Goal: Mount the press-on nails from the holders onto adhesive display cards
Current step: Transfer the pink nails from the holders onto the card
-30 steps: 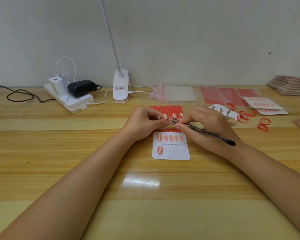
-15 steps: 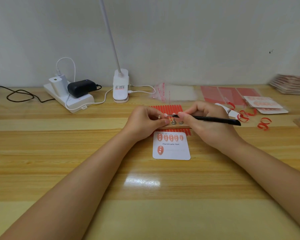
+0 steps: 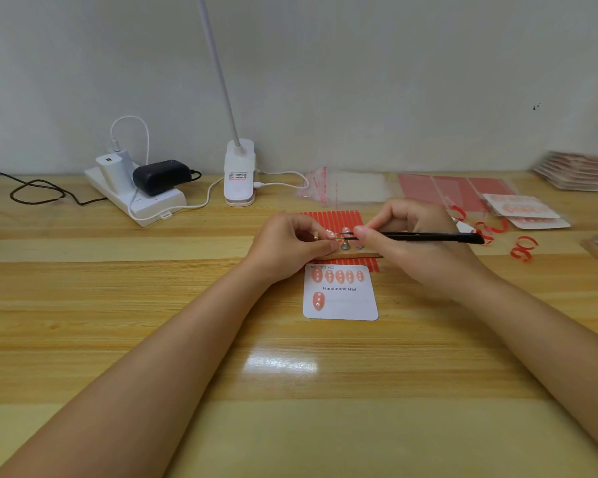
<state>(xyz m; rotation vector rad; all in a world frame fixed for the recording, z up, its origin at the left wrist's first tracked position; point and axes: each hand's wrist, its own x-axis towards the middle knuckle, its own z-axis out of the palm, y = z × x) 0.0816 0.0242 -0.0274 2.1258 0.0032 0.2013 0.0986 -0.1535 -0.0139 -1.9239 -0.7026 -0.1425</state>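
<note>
I've got the left hand [image 3: 292, 244] pinching a pink press-on nail [image 3: 330, 233] steady above the wooden holder strip [image 3: 351, 251] while the right hand [image 3: 406, 236] grips black tweezers [image 3: 425, 237] to lift it (white display card [image 3: 340, 293] sits just below, on the tabletop [image 3: 152, 305]).

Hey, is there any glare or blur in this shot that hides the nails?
Head view: lamp glare lies on the bare table, nearer than the display card; card nails readable; far-right stack smeared by blur; straight edges bow from the wide lens.

White card [image 3: 346, 305] carries pink nails [image 3: 339, 276] with white dots; red striped sheet [image 3: 335, 217]; black tweezers [image 3: 428, 237]; red curls [image 3: 523, 248]; yellow wood table [image 3: 152, 305].
</note>
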